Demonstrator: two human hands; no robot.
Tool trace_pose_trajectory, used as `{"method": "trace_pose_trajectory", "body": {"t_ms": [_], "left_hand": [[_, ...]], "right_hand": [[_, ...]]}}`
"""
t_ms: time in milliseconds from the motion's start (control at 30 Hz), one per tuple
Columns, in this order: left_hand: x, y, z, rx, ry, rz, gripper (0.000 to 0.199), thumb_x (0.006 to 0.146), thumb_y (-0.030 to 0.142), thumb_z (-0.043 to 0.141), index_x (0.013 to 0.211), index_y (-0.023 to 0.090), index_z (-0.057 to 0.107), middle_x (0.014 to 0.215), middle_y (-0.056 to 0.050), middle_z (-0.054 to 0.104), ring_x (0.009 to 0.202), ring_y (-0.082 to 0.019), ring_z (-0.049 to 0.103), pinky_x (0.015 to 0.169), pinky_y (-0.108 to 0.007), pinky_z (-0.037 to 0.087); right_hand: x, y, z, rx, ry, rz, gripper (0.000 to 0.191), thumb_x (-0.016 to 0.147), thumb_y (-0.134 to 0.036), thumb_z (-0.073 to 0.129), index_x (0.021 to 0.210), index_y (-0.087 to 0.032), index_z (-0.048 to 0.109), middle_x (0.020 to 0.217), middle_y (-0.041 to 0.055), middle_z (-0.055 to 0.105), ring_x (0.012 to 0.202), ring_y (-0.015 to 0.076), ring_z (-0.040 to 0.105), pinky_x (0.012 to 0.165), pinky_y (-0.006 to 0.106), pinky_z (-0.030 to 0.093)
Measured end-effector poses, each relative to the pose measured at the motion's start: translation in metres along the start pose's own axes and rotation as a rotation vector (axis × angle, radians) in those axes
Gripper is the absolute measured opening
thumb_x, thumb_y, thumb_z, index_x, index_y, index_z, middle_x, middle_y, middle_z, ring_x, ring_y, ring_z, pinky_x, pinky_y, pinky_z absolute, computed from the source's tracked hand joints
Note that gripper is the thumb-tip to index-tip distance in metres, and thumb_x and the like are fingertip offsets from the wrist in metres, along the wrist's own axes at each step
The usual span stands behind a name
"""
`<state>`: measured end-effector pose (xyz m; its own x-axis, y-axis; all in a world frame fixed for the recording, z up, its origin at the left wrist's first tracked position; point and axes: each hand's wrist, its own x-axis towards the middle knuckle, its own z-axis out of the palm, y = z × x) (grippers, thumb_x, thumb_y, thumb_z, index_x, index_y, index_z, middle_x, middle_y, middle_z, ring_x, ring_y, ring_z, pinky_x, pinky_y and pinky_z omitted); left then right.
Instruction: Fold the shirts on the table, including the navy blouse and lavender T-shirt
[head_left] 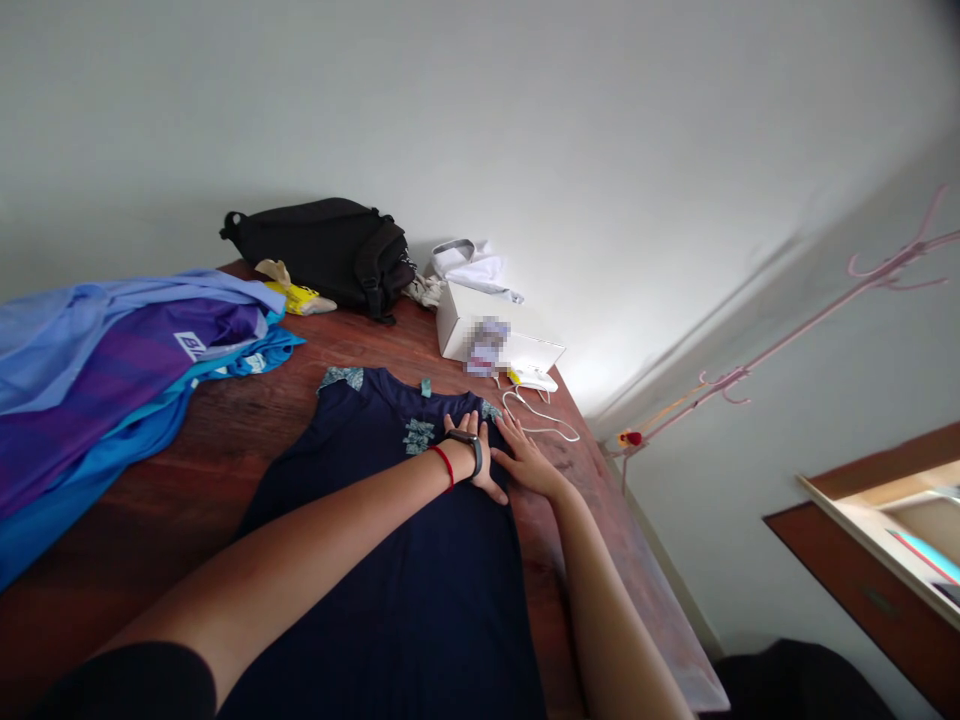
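Note:
A dark navy garment (pixel 420 540) with patterned teal patches at the shoulders and chest lies spread on the wooden table (pixel 360 345), its neckline facing away from me. My left hand (pixel 474 450), with a dark watch and a red string at the wrist, presses flat on the garment's upper right part, fingers spread. Beside it my right hand (pixel 529 460) lies outstretched at the right shoulder edge, fingertips on or near the patterned patch. Neither hand grips anything that I can see. My left forearm crosses over the cloth and covers part of it.
Blue and purple clothes (pixel 112 370) are heaped at the left. Along the wall stand a black bag (pixel 315 245), a yellow packet (pixel 300 298), a white box (pixel 480 325) and white cloth (pixel 472 265). A white cable (pixel 544 415) lies near the right edge. A pink coat stand (pixel 795 330) leans across the right.

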<state>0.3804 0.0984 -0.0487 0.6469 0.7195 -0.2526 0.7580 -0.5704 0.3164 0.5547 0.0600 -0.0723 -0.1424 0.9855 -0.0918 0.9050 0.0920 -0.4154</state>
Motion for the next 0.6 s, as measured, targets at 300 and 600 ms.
{"method": "trace_pose_trajectory", "body": {"t_ms": [300, 600], "left_hand": [[-0.011, 0.000, -0.015, 0.094, -0.119, -0.002, 0.155, 0.045, 0.086, 0.071, 0.161, 0.011, 0.000, 0.163, -0.021, -0.013, 0.151, -0.043, -0.009, 0.117, -0.068, -0.003], [-0.015, 0.009, -0.011, 0.167, -0.002, 0.074, 0.149, 0.054, 0.086, 0.069, 0.160, 0.004, 0.004, 0.164, -0.025, -0.004, 0.153, -0.040, -0.003, 0.121, -0.060, -0.002]], "right_hand": [[-0.003, -0.003, -0.008, -0.014, -0.089, -0.058, 0.102, 0.082, -0.073, 0.060, 0.161, -0.031, 0.012, 0.168, 0.0041, 0.003, 0.154, 0.0305, -0.010, 0.122, 0.061, -0.001], [0.008, 0.006, 0.001, 0.075, -0.026, 0.020, 0.066, 0.102, -0.062, 0.020, 0.160, -0.030, 0.024, 0.168, -0.0003, 0.010, 0.155, 0.0300, -0.004, 0.122, 0.061, 0.002]]}}
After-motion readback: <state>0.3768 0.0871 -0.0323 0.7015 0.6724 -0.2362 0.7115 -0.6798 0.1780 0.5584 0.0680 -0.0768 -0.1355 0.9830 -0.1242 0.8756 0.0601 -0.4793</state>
